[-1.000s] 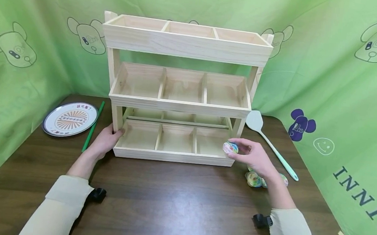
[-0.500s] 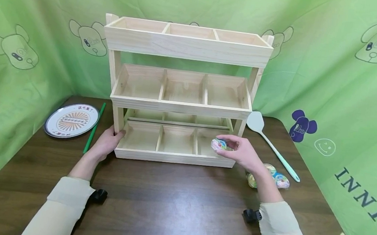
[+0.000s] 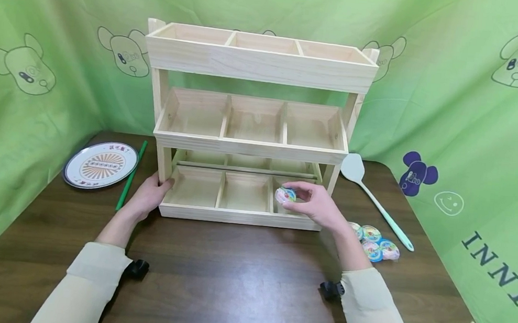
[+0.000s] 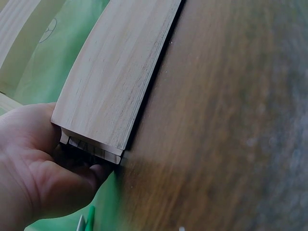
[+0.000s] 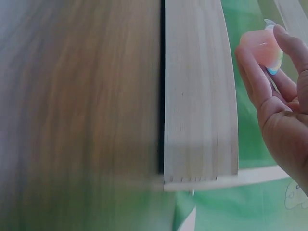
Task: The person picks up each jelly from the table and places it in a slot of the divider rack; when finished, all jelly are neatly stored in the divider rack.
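Note:
A three-tier wooden rack (image 3: 251,149) stands on the table, each tier split into three compartments. My left hand (image 3: 148,196) grips the left end of its bottom tier; in the left wrist view that hand (image 4: 43,168) has its thumb and fingers around the wood's corner (image 4: 103,86). Between thumb and fingers my right hand (image 3: 318,205) pinches a small jelly cup (image 3: 285,195), held in front of the bottom tier's right compartment near the divider. The right wrist view shows the cup's pink side (image 5: 260,45) in the hand (image 5: 284,110). Several more cups (image 3: 371,250) lie right of the rack.
On the left lie a round plate (image 3: 102,165) and a green stick (image 3: 131,175). A spatula (image 3: 378,203) with a white head lies at the right, beyond the loose cups. Green printed cloth (image 3: 460,98) hangs behind and at both sides of the table.
My right hand has moved left with the pinched cup, from the rack's right end to near the divider, uncovering more of the loose cups. My left hand keeps its grip.

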`<state>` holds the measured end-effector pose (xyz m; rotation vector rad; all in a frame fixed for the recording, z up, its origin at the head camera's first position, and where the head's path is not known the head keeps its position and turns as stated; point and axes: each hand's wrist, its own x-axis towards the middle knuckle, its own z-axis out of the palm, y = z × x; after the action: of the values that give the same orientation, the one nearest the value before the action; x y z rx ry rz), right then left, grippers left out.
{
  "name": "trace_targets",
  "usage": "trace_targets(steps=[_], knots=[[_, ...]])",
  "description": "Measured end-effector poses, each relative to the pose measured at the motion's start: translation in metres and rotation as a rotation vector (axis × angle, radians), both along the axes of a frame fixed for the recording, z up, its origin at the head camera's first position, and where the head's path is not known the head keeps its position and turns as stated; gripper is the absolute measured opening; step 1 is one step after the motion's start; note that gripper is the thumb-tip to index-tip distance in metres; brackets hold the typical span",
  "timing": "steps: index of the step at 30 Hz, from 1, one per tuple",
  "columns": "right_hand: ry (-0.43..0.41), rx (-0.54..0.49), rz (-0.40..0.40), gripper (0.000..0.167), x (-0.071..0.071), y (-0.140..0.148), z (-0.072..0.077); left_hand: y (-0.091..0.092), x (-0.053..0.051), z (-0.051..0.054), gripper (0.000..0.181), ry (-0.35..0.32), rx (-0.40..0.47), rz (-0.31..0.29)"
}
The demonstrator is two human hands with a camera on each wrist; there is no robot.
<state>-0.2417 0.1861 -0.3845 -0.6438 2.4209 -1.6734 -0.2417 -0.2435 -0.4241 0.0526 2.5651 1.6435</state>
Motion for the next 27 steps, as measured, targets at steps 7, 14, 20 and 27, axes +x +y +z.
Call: trace_targets(steps=[7, 14, 20, 27], knots=[[-0.016, -0.047, 0.032, 0.047, -0.004, -0.021, -0.001, 0.002, 0.004, 0.003, 0.063, 0.003, 0.02, -0.002], [-0.029, -0.033, 0.054, 0.048, -0.008, -0.039, 0.0, 0.0, 0.003, 0.002, 0.063, 0.016, 0.028, 0.007], [-0.041, -0.027, 0.073, 0.049, -0.012, -0.056, 0.0, 0.0, 0.001, 0.001, 0.061, 0.016, 0.022, 0.016], [-0.105, -0.068, 0.097, 0.052, -0.015, -0.074, -0.002, 0.001, 0.0, 0.0, 0.062, 0.008, 0.022, 0.011]])
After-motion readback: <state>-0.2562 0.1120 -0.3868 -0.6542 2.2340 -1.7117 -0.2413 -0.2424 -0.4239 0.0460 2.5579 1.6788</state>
